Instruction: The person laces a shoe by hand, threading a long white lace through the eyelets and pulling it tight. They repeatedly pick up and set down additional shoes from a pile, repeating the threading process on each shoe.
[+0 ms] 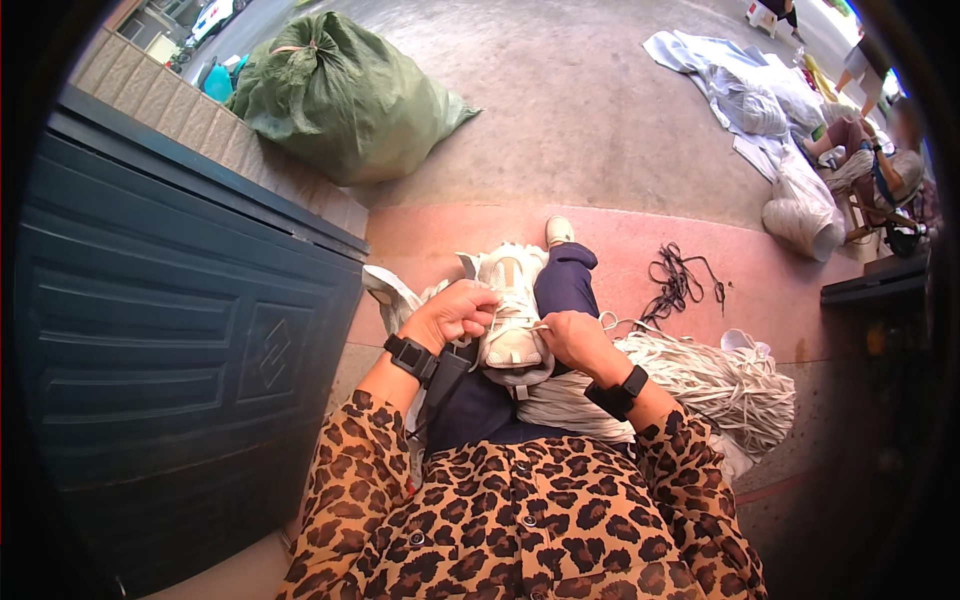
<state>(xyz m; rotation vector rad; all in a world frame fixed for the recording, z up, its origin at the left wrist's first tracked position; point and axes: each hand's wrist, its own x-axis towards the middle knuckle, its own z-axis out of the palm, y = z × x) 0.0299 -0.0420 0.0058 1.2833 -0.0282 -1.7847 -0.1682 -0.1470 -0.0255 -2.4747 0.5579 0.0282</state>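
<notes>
A cream and beige sneaker point(511, 348) rests on my lap, its toe toward me. At the shoe's left side is my left hand point(458, 314), fingers curled in a pinch on the white shoelace point(517, 325) that crosses the upper. Opposite it, my right hand point(580, 341) is closed too, thumb and finger pinching a strand of the same lace by the right edge. The exact grip of the left fingertips is partly hidden. Under and beyond my right wrist lies a large bundle of white shoelaces point(720, 390).
A dark blue panelled door point(180, 330) stands close on my left. Tangled black laces point(680, 283) lie on the pink floor. A stuffed green sack point(345, 105) sits far left. At far right, a seated person point(880, 170) is near white bags point(800, 215).
</notes>
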